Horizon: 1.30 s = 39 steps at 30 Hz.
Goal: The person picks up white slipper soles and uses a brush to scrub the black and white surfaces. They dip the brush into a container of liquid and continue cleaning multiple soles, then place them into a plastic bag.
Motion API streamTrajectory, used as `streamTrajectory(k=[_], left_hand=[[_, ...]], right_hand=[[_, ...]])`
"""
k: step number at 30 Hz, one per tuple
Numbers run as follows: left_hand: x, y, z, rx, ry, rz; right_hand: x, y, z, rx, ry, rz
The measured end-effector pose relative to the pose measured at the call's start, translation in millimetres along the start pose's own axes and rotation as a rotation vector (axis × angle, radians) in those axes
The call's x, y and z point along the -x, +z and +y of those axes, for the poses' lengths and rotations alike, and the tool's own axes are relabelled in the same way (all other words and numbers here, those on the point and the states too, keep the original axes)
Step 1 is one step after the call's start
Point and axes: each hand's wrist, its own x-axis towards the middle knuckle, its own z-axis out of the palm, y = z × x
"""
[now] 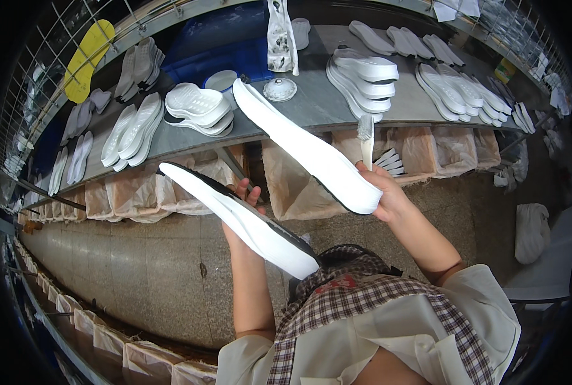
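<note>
My left hand [244, 202] grips a white shoe sole [234, 215] with a black outsole, tilted on its side in front of my apron. In my right hand [392, 192] is another white sole [312, 157], its smooth white side turned up and a dark rim along its lower edge. From the fingers of that same hand a pale-handled brush [367, 142] sticks up, grey bristles at the top. The two soles are held apart, slanting the same way. Part of each hand is hidden behind its sole.
Ahead runs a grey bench [247, 144] bearing stacked soles [363, 83], more soles [199, 106], a white lidded dish [279, 90] and a stained white cloth [281, 38]. A blue crate [225, 38] stands behind. Lined bins [299, 186] sit under the bench; a yellow sole-shaped sheet [88, 61] hangs on wire mesh.
</note>
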Motion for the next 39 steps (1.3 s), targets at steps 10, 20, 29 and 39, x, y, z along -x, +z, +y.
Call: streamTrajectory(k=[10,20,29,39], left_hand=[[-0.4,9.5,4.4,-0.210,0.033,0.137],[-6.3,6.9,2.6,-0.522,0.297,0.025],[-11.9,-7.8,-7.2,0.317,0.159,-0.143],[-14.2,-15.2,-16.7,0.671,-0.070,-0.427]], right_hand=[[7.3,5.0,0.0,-0.040,0.021,-0.072],[7.4,9.2,7.7,0.059,0.013,0.001],[11.3,18.5,6.6,0.265,-0.292,0.106],[8.1,14.1,15.6,0.359,-0.276,0.037]])
